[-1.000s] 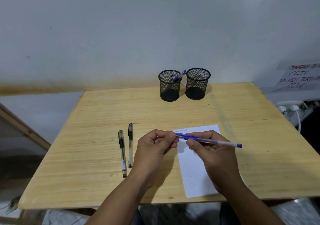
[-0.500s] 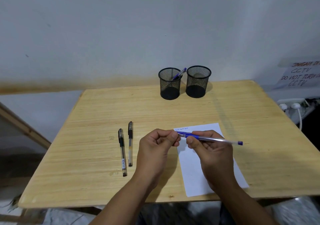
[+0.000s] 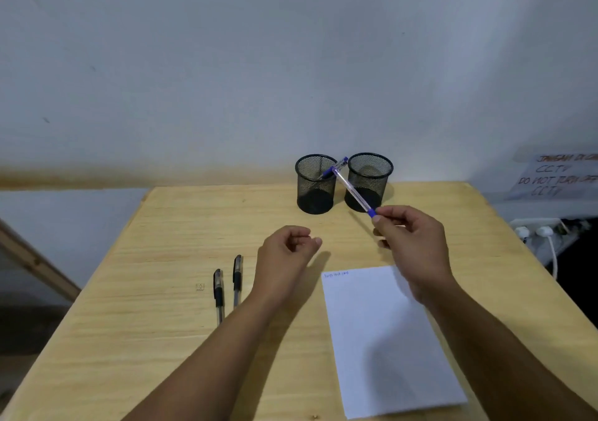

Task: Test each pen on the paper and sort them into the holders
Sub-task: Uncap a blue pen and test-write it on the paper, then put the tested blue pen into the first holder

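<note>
Pens half sorted: one stored, one in hand, two waiting

Right hand (image 3: 412, 245) pinches a blue pen (image 3: 353, 190) by one end, its far end raised toward the gap between the two mesh holders (image 3: 315, 184) beyond the hands. Left hand (image 3: 288, 247) hovers with fingers loosely curled, holding nothing. One blue pen already leans in the holder beyond the left hand; the holder (image 3: 370, 181) beyond the right hand looks empty, though mesh obscures its bottom. Two black pens (image 3: 227, 286) lie on the bench (image 3: 161, 242) just left of the left wrist, probably untested. The paper (image 3: 385, 339) lies below the right forearm, with small blue scribbles at its far corner, too small to read. Which holder the held pen will go into cannot be told.
</note>
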A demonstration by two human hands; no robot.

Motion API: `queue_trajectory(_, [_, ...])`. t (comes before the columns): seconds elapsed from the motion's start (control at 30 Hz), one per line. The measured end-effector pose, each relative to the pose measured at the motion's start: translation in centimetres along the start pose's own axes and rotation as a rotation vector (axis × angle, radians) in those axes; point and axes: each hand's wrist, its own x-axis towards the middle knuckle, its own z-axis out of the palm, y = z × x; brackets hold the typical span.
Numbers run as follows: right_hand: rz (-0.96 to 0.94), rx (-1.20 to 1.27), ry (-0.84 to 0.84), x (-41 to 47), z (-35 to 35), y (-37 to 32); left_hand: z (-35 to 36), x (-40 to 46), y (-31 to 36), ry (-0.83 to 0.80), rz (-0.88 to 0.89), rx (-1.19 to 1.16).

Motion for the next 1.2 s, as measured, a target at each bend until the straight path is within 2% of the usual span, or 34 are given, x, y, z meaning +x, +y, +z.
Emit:
queue_trajectory(0.17, [-0.241,-0.462,0.006,5.3,-0.2,-3.1,0.9,5.4,0.3,0.035,0.116,0.19])
queue_trajectory(0.33, [-0.41,-0.676,-0.071,8.8,1.7,-5.5,2.6,9.5,-0.5,0.055,0.148,0.311])
queue_trajectory(0.47, [-0.48,-0.796,-0.182,10.7,3.8,-5.3,3.2,10.9,-1.4,0.095,0.156,0.312])
queue_trajectory(0.6, [-0.489,-0.849,-0.255,11.9,5.6,-4.4,3.4,10.9,-1.8,0.167,0.18,0.336])
queue_trajectory(0.87, [-0.484,-0.819,-0.25,12.5,7.0,-3.7,3.4,10.6,-1.8,0.176,0.216,0.358])
queue_trajectory(1.0, [-0.504,-0.798,-0.229,11.7,6.6,-3.3,3.0,10.1,-1.2,0.109,0.2,0.366])
queue_trajectory(1.2, [-0.63,-0.749,-0.115,9.5,5.3,-2.5,0.6,8.2,-0.3,-0.014,0.118,0.364])
